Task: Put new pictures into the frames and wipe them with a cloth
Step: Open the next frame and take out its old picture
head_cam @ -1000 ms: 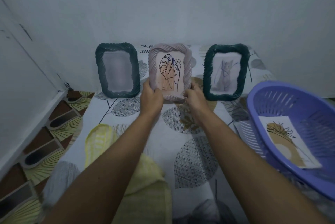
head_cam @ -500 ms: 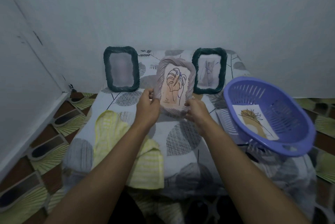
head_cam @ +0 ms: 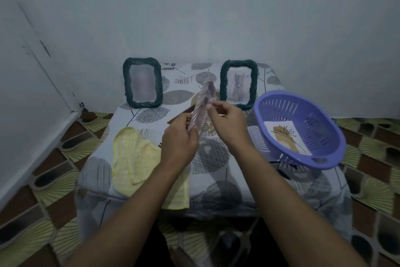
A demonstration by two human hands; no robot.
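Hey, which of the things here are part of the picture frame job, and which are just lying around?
Job: pink frame, held by left hand and right hand; left green frame; right green frame; yellow cloth; print in purple basket.
Lying about: leaf-print tablecloth; floor tiles.

Dim, bluish light, soft and flat.
The wall glows brightest toward 12 o'clock, with the corners darker. The pale frame at centre is smeared by motion, the picture in the left green frame at 10 o'clock is a haze, and the floor tiles bow near 4 and 8 o'clock.
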